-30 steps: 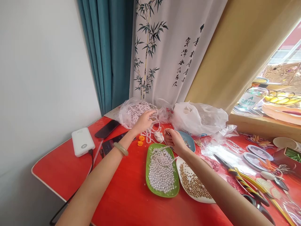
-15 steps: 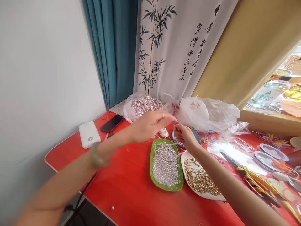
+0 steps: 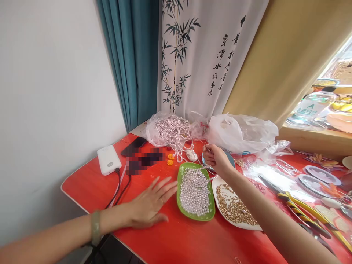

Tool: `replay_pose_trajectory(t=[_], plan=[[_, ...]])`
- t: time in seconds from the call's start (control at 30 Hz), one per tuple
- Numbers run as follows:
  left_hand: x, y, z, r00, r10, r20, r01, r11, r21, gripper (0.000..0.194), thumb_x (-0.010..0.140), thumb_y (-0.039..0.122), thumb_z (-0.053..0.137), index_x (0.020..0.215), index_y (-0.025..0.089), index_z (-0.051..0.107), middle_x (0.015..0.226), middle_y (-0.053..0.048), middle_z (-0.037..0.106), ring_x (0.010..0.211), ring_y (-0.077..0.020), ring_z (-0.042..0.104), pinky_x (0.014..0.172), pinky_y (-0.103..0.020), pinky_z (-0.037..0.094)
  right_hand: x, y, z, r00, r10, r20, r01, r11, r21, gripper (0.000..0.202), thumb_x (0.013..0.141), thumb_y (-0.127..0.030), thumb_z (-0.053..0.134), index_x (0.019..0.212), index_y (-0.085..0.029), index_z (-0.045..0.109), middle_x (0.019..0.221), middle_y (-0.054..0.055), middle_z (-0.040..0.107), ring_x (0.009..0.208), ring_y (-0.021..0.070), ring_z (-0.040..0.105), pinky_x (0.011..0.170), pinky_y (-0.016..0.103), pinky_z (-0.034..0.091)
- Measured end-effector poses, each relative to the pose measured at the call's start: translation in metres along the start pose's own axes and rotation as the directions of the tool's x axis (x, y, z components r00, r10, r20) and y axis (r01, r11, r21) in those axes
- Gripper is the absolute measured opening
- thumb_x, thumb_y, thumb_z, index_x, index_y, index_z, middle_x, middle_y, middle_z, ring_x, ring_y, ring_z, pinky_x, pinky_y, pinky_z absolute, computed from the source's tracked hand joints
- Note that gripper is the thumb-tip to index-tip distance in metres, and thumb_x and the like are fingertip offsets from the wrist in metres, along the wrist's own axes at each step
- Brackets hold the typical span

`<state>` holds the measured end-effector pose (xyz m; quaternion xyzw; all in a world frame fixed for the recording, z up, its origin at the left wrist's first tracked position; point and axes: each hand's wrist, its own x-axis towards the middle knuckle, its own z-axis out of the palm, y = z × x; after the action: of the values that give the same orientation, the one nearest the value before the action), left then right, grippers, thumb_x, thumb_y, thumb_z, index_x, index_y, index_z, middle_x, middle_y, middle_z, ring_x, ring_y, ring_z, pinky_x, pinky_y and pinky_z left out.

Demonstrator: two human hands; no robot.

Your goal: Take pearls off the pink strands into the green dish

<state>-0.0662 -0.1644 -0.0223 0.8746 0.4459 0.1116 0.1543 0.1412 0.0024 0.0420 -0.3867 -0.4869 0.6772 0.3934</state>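
Note:
My left hand (image 3: 154, 201) is open, palm down with fingers spread, over the red table (image 3: 162, 242). Its fingertips come near the left rim of a green dish (image 3: 180, 205) full of white pearl beads (image 3: 194, 192). My right hand (image 3: 216, 158) is closed in a pinch above a blue plate (image 3: 230, 158), which it partly covers. A beaded strand (image 3: 204, 168) runs from the green dish up beneath this hand; the pinched part is hidden by the fingers. Under my right forearm stands a white plate (image 3: 239, 225) of small gold beads (image 3: 232, 207).
Pink bead strands (image 3: 172, 128) spill from a plastic bag at the back, near a white plastic bag (image 3: 242, 132). Yellow-handled pliers (image 3: 299, 209) and ribbon spools (image 3: 313, 187) lie right. A white power bank (image 3: 109, 160), cables and a phone (image 3: 134, 146) lie left.
My left hand has moved from beside my right hand down and left, to the table by the green dish, its fingers now spread. My right hand has stayed in place, still pinched.

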Motion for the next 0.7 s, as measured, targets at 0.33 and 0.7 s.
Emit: replay_pose_trajectory(t=[0.33, 0.7], plan=[[0.014, -0.022, -0.025, 0.795, -0.544, -0.268, 0.406, 0.806, -0.432, 0.03, 0.083, 0.041, 0.034, 0.094, 0.02, 0.052, 0.095, -0.004, 0.053, 0.09, -0.0167, 0.048, 0.085, -0.031, 0.038, 0.0, 0.004, -0.002, 0.999, 0.006, 0.036, -0.007, 0.999, 0.039, 0.009, 0.065, -0.019, 0.043, 0.057, -0.018, 0.038, 0.045, -0.009, 0.019, 0.039, 0.0037, 0.011, 0.035, 0.018, 0.008], [-0.004, -0.036, -0.026, 0.876, -0.481, 0.04, 0.471, 0.831, -0.295, 0.018, 0.077, 0.034, 0.045, 0.073, 0.018, 0.052, 0.075, -0.001, 0.056, 0.068, -0.0136, 0.052, 0.063, -0.023, 0.039, 0.0, 0.006, -0.001, 0.999, 0.015, 0.051, -0.019, 0.997, 0.075, 0.011, 0.065, -0.019, 0.044, 0.056, -0.018, 0.037, 0.045, -0.009, 0.018, 0.039, 0.004, 0.011, 0.035, 0.019, 0.009]])
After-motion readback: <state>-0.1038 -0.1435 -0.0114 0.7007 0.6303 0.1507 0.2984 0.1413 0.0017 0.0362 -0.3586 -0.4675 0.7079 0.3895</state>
